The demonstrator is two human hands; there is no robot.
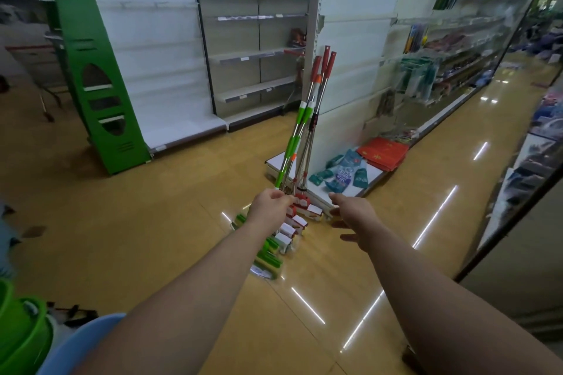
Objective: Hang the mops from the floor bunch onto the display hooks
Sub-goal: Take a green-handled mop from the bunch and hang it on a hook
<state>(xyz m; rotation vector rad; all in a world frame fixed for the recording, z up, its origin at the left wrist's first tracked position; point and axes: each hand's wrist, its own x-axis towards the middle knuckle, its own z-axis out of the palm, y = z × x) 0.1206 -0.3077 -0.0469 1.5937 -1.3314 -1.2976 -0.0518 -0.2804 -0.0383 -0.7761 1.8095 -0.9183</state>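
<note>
A bunch of mops (307, 119) leans against the end of a white shelf unit (350, 76), their metal handles with green and red grips pointing up. Their sponge heads (283, 240) lie in a row on the floor. My left hand (269, 207) is closed around the lower part of a green-gripped handle near the heads. My right hand (355, 216) is stretched out just right of the bunch, fingers spread, holding nothing. No display hooks can be made out clearly on the end panel.
Blue and red packets (362, 164) lie on the shelf base beside the mops. A green stand (100, 82) leans at the left. Green and blue tubs (27, 338) sit at the bottom left. Stocked shelves (451, 64) line the aisle to the right.
</note>
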